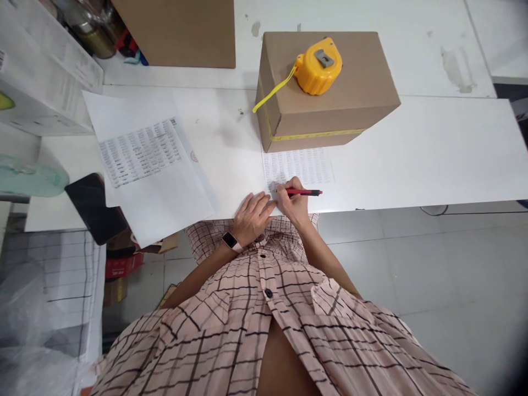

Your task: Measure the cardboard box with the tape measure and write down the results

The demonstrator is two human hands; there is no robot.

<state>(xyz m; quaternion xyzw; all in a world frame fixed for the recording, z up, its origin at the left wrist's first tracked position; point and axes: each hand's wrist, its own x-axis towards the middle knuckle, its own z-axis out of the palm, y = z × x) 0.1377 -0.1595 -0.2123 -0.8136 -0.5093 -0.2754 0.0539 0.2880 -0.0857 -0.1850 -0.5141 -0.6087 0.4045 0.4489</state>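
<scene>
Your red pen (pixel 305 192) is over the near part of the printed sheet (pixel 303 166), its back end pointing to three o'clock. It should be light, stiff and smooth; low on the barrel looks the surest hold, and there your right hand (pixel 293 201) has its fingers clamped round it. The sheet is probably thin and easy to slide or crease, so flat pressure near an edge suits it. At the pen's eight o'clock, your left hand (pixel 253 214) lies palm-down, fingers slightly apart. At one o'clock stands the carton (pixel 325 124), a yellow tape measure (pixel 318 69) on top.
</scene>
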